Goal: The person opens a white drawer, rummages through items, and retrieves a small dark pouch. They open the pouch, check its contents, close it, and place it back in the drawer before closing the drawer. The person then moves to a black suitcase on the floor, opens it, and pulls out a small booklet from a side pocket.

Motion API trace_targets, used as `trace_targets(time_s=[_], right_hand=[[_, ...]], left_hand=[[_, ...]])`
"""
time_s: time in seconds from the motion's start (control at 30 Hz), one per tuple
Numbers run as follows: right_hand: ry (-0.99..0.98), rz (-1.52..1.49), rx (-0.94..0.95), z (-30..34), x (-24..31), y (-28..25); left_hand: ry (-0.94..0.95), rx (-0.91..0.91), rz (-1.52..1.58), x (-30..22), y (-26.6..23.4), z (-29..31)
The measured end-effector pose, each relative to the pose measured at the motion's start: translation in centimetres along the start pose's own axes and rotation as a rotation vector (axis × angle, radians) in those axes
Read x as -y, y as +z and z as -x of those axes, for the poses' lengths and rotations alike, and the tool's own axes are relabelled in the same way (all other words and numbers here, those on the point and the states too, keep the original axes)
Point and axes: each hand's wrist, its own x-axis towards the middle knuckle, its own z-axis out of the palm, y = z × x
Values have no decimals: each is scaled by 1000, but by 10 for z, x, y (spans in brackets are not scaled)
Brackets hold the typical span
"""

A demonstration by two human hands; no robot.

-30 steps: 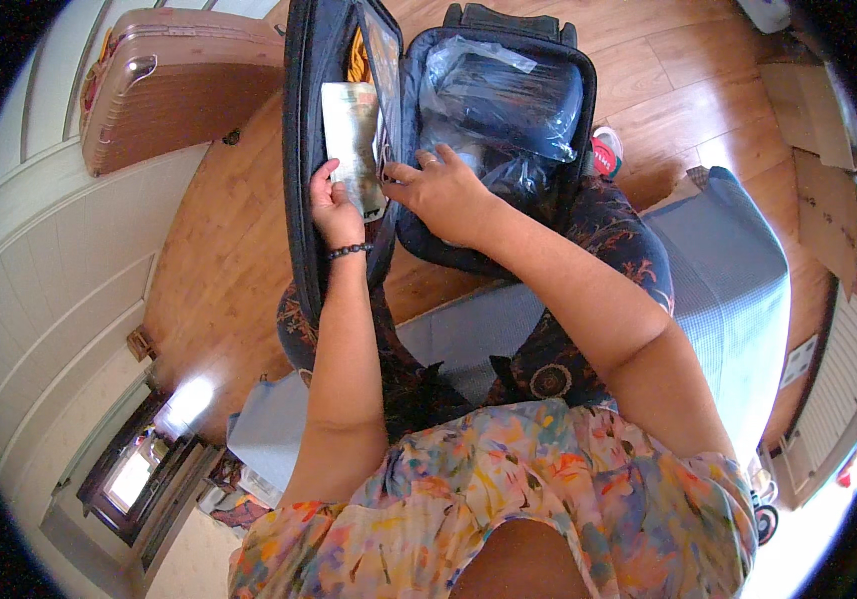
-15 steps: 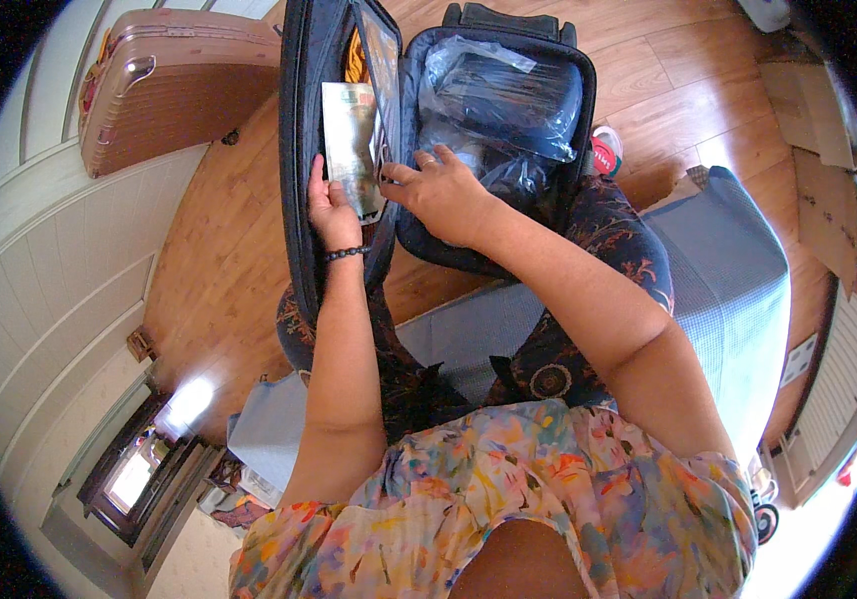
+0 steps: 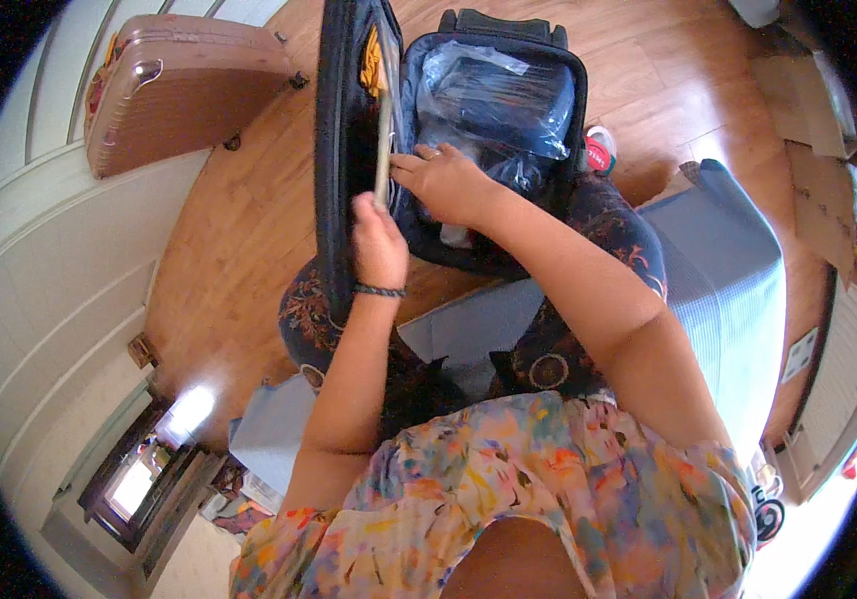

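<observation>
A black suitcase [image 3: 576,110] lies open in front of me, its lid [image 3: 334,150] tilted up on the left. Along the lid's inner side a pale, flat booklet [image 3: 384,140] is seen nearly edge-on. My left hand [image 3: 380,245], with a dark beaded bracelet, is closed on its lower end; the fingertips are slightly blurred. My right hand [image 3: 448,185], wearing a ring, reaches over the seam and pinches the edge of the lid's inner flap [image 3: 396,110]. Something yellow [image 3: 372,62] shows behind the booklet. Plastic-wrapped dark bundles [image 3: 498,95] fill the suitcase's right half.
A rose-gold suitcase [image 3: 189,85] stands at the upper left by the white panelled wall. A red and white shoe [image 3: 600,150] is right of the black suitcase. A blue checked cloth [image 3: 718,250] covers the seat under me. Cardboard boxes [image 3: 818,200] line the far right.
My left hand has moved right and turned the booklet from face-on to nearly edge-on. The suitcase lid has swung up toward the right. My right hand stays by the flap.
</observation>
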Motion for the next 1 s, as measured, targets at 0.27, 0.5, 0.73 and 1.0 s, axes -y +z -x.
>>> trace_targets(time_s=[0.27, 0.5, 0.73, 1.0], right_hand=[[203, -484, -295, 40, 6, -17], [244, -814, -360, 61, 73, 0], [414, -1423, -527, 48, 90, -2], [552, -1522, -519, 64, 73, -6]], left_hand=[[160, -52, 142, -53, -26, 52], [-191, 30, 1092, -20, -41, 18], [-190, 18, 1110, 19, -61, -1], [-201, 87, 1140, 18, -69, 1]])
